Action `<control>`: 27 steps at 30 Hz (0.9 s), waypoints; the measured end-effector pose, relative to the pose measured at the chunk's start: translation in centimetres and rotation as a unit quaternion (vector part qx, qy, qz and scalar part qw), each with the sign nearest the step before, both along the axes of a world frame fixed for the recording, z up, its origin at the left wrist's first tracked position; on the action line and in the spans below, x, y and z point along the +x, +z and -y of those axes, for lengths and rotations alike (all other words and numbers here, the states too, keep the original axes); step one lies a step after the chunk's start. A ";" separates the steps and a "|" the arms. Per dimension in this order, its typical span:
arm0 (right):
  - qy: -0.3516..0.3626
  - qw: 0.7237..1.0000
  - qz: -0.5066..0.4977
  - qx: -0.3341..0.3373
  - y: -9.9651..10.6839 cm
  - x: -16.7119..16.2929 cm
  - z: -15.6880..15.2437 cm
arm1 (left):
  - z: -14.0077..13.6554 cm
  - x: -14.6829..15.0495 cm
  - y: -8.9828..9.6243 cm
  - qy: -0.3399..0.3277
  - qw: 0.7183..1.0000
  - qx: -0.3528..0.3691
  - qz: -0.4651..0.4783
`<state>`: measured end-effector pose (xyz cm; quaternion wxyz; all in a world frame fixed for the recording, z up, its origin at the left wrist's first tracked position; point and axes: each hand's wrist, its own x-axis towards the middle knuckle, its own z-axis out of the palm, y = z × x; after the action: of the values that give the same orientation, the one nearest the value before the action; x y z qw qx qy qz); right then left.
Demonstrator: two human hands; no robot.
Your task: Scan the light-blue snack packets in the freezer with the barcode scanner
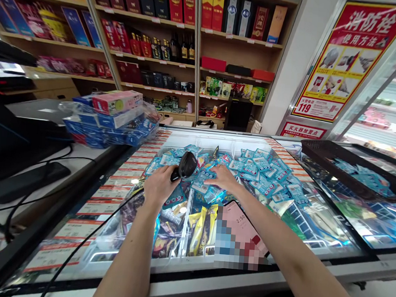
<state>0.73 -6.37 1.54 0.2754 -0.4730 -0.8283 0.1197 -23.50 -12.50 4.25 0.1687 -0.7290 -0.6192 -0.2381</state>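
My left hand [160, 184] is wrapped round the handle of a black barcode scanner [187, 165], its head tilted toward the pile. A black cable runs from it down to the lower left. Just right of the scanner, my right hand [221, 178] rests at the blue packets, thumb and fingers apart. Its fingertips touch or hover over a blue packet [200, 186]; I cannot tell which. Many more blue packets [261, 165] lie spread over the glass lid of the freezer. A phone [243, 225] showing 2:50 lies near the front edge, partly blurred out.
Yellow-wrapped goods [197, 228] show through the freezer glass. A dark brown tray [337, 166] with blue packets stands at the right. Plastic-wrapped blue boxes [109, 125] sit at the left, beside loose cables [10, 207]. Shelves [156, 19] of boxed bottles line the back.
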 end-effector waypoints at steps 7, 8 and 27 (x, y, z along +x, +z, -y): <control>-0.161 0.956 -0.233 -0.082 -1.0 8.3 1.5 | -0.5 1.5 -0.5 -0.051 0.998 -0.023 -0.037; -0.162 0.940 -0.285 -0.096 -1.4 9.0 1.9 | -0.6 1.8 -0.6 -0.065 0.997 -0.024 -0.044; -0.154 0.913 -0.374 -0.061 -3.7 9.7 2.1 | -0.6 5.0 -1.3 -0.205 0.971 -0.052 -0.113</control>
<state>10.39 -8.43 -2.17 0.5505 -0.5315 -0.5728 0.2938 -18.49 -11.91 2.94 0.1470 -0.8701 -0.4454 -0.1511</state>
